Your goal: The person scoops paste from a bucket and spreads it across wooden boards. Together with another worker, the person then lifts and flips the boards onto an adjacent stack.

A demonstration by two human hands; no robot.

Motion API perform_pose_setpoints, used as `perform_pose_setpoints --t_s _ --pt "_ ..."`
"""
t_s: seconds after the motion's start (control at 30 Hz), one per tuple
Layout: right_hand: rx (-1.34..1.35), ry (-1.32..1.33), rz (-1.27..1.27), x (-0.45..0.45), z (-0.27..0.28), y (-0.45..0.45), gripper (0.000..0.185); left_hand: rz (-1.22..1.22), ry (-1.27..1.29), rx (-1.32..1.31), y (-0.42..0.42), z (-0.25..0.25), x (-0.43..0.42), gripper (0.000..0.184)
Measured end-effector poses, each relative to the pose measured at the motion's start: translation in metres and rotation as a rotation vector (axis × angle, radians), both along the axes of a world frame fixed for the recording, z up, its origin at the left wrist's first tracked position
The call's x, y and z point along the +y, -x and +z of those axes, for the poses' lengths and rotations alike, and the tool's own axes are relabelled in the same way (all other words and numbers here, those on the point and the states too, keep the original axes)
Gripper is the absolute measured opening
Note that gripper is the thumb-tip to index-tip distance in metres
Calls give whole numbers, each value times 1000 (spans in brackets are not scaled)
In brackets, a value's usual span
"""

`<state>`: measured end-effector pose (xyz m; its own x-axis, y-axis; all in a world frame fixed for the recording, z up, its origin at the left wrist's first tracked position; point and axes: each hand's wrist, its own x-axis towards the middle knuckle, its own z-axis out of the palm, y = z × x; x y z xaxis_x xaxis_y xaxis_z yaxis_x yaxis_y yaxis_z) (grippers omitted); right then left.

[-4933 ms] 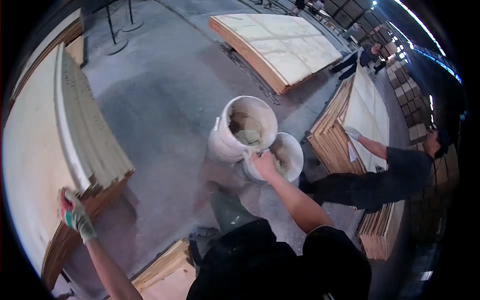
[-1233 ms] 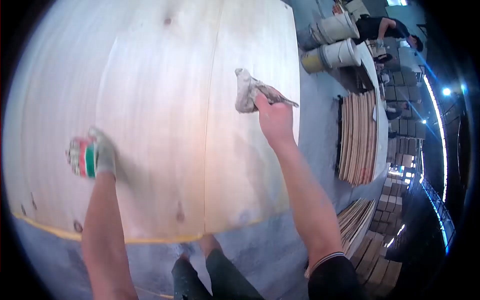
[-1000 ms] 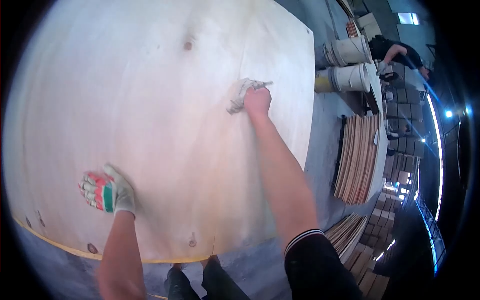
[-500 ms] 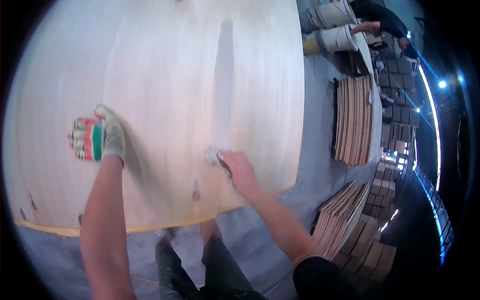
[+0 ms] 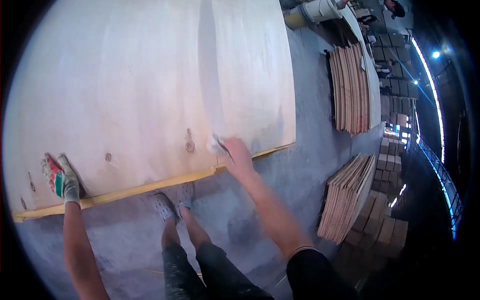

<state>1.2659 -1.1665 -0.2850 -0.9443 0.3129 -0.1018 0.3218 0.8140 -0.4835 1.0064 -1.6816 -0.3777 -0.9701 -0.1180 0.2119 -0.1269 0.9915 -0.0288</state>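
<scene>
A large pale plywood sheet fills the left and middle of the view. My left hand, in a white glove with red and green bands, lies on the sheet near its front edge, fingers stretched out. At the front edge on the right, my bare right hand grips what looks like a putty knife; its blade is blurred and partly hidden by whitish paste. A long grey damp-looking streak runs along the sheet up to that tool. Dark knots show in the wood.
A yellow edge borders the sheet's front. My feet stand on the grey floor below it. Stacks of wooden sheets stand to the right, with a bucket above them. Other people are in the background.
My view has shifted, bringing the sheet's front edge higher. My left hand has slid toward that edge and leftward. The right hand has drawn its tool closer to the edge, lengthening the streak.
</scene>
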Motion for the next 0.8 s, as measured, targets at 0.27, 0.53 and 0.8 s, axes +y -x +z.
perform_pose_setpoints --t_s 0.27,0.53,0.8 --pt "53 61 -283 -75 8 -5 25 79 38 -31 5 20 16 69" --pt "-113 65 -631 68 -52 156 23 61 -12 -33 3 17 11 69" --pt "84 -101 60 -21 -18 50 31 48 24 -56 0 22 13 72"
